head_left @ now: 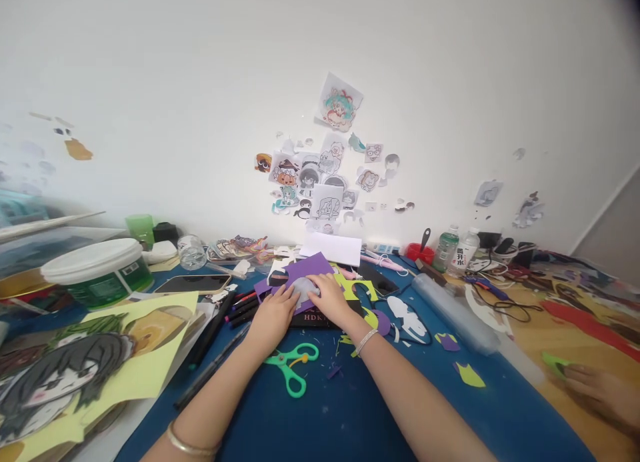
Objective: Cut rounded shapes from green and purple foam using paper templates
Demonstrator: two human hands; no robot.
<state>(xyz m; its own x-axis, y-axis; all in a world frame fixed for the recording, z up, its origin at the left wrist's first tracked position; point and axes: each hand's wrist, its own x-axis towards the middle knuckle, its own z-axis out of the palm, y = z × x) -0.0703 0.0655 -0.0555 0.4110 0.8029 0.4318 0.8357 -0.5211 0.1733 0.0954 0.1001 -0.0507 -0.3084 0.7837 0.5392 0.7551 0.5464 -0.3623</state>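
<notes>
blue tabletop [330, 422]; purple sheet [309, 267], far edge slanting away rightward

A smooth, pale metallic bangle [187, 449] encircled the bare left forearm [223, 389] at lower left of frame; a thinner, silver-coloured bracelet [367, 341] encircled the right wrist [359, 330], lower centre.

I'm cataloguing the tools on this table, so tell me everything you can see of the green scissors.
The green scissors lie flat on the blue surface, handles toward the right of the picture. Their two looped handles look like smooth plastic and stand spread apart, with a curved yellow-orange piece between them. The left forearm hides the blades, so their shape cannot be told, nor whether the arm touches them. The left hand is not gripping the handles.
</notes>
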